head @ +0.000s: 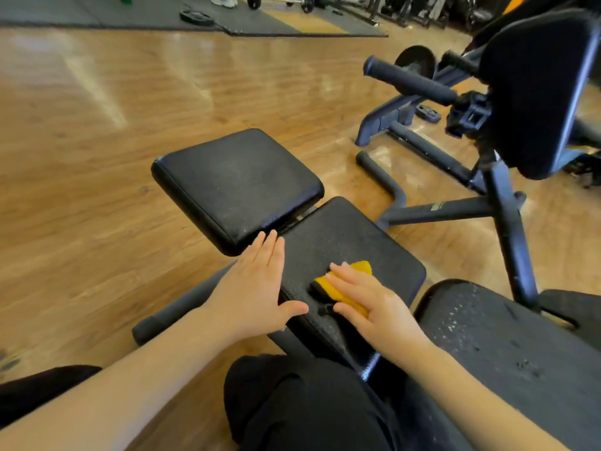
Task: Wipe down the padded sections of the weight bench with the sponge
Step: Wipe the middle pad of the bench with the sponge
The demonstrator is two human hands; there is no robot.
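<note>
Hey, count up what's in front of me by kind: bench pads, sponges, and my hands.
Bench pads: 3, the far pad, the middle pad and the near pad
Sponges: 1, the yellow sponge under the right hand
Hands: 2, counting the left hand
Total: 6

sponge (349,284) on middle pad (351,242) | left hand (253,288) left of sponge

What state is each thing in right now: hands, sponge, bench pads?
Left hand: flat, fingers straight, resting on the middle pad's edge.
Right hand: pressing the sponge flat.
Yellow-and-black sponge: lying on the middle pad.
Black middle pad: being wiped.
Black square end pad: untouched.
</note>
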